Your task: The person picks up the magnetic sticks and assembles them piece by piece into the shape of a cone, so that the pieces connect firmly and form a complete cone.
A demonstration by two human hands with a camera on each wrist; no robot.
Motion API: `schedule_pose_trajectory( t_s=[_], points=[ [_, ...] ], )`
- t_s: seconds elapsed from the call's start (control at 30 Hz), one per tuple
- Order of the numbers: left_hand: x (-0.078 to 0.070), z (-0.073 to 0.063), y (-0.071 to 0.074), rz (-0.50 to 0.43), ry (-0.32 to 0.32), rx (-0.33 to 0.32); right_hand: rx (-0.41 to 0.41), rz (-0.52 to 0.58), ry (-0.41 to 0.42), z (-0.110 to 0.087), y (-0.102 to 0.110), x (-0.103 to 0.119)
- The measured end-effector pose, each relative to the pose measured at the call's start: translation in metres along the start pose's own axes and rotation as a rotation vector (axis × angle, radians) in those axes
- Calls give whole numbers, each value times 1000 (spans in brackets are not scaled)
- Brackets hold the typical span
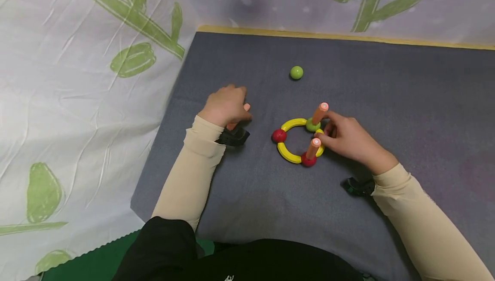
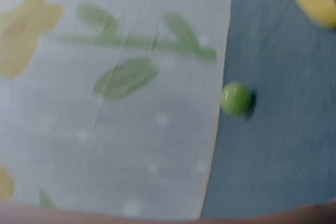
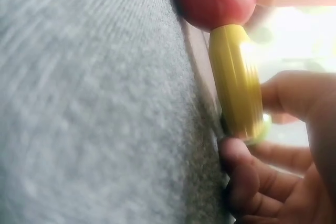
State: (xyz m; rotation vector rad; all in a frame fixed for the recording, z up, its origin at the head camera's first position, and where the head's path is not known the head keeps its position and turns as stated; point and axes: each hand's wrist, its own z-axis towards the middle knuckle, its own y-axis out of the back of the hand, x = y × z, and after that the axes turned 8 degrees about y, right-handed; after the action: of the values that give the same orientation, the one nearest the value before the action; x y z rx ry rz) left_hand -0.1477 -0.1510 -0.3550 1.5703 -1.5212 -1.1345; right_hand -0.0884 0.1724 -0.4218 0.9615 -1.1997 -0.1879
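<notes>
A ring of yellow curved rods (image 1: 288, 154) joined by red balls (image 1: 279, 135) and a green ball (image 1: 312, 125) lies on the grey table. Two orange rods (image 1: 320, 113) stand up from it, one on the green ball and one on a red ball. At the ring's right side my right hand (image 1: 349, 139) pinches a yellow curved rod (image 3: 235, 80), thumb and fingers around its end. Left of the ring, my left hand (image 1: 226, 105) holds another orange rod (image 1: 246, 107), mostly hidden by the fingers.
A loose green ball (image 1: 296, 72) rests on the table (image 1: 247, 203) beyond the ring. White cloth with a green leaf print (image 1: 96, 100) hangs along the left and back. Black straps (image 1: 357, 186) sit at both wrists.
</notes>
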Motion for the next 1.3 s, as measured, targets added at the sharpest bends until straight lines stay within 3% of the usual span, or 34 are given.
schedule_pose_trajectory(
  t_s=[0.1, 0.2, 0.3, 0.37, 0.53, 0.7, 0.83, 0.97, 1.2, 1.3],
  points=[
    [11, 2, 3, 0, 76, 123, -23, -5, -30, 0, 0, 1],
    [14, 6, 2, -23, 46, 189, -37, -13, -56, 1, -1, 1],
    [10, 8, -1, -117, -76, 187, -44, -15, -63, 1, -1, 2],
    [5, 7, -2, -205, -191, 164, -47, -13, -54, 2, -1, 2],
    [-11, -5, 1, -416, -450, 162, -54, -6, -37, 3, -1, 2],
    [-23, -15, 4, -510, -575, 220, -53, -17, -43, 4, -1, 1],
    [-28, -12, 0, -481, -573, 271, -55, -18, -48, 4, -2, 1],
    [-27, -1, -11, -416, -537, 332, -33, 0, -52, 4, -2, 2],
    [-24, 9, -19, -399, -510, 438, 205, 161, -29, 14, 20, -2],
    [-24, 9, -18, -407, -527, 455, 222, 125, -33, 31, 37, -6]
  ],
)
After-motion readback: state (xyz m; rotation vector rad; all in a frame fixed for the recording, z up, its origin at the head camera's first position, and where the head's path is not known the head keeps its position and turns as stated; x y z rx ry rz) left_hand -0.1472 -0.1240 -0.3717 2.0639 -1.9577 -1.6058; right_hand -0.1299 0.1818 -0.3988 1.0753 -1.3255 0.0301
